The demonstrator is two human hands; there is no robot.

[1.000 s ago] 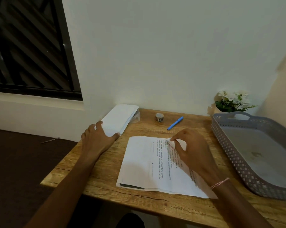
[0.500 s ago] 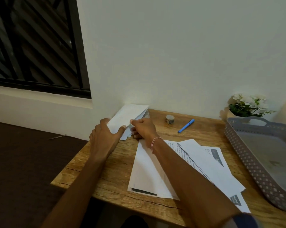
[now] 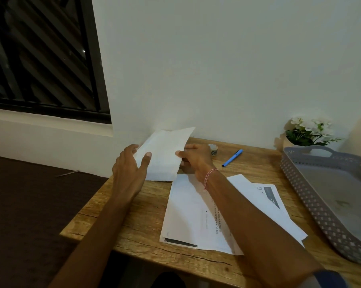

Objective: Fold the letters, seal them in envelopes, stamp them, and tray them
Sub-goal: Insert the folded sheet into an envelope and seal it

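A white envelope stack [image 3: 164,153] is being held up off the far left corner of the worktop [image 3: 138,221], tilted with its far end raised toward the wall. It's pinched at its right edge by the right hand [image 3: 193,157], thumb on top and fingers tucked underneath, so that grip is closed on paper. The left hand [image 3: 129,169] is spread fairly wide, thumb [image 3: 146,161] laid flat on the near face and the fingers curled round the left edge; it can't quite be told whether that's one envelope or several, since the edges are blurred.

The paper looks thin and matte, rectangular, slightly bowed. Printed letters [image 3: 198,217] are fanned out flat on the wood-grain worktop near the front edge, partly covered by the right forearm, which is reached diagonally across them. A pink braided band [image 3: 210,177] is worn on that wrist.

Further back a small roll of tape [image 3: 213,149] and a blue pen [image 3: 232,158] are lying apart from each other. A grey plastic tray [image 3: 312,196] with a lattice-cut wall is set at the right, and a pot of white flowers [image 3: 308,130] is tucked behind it.
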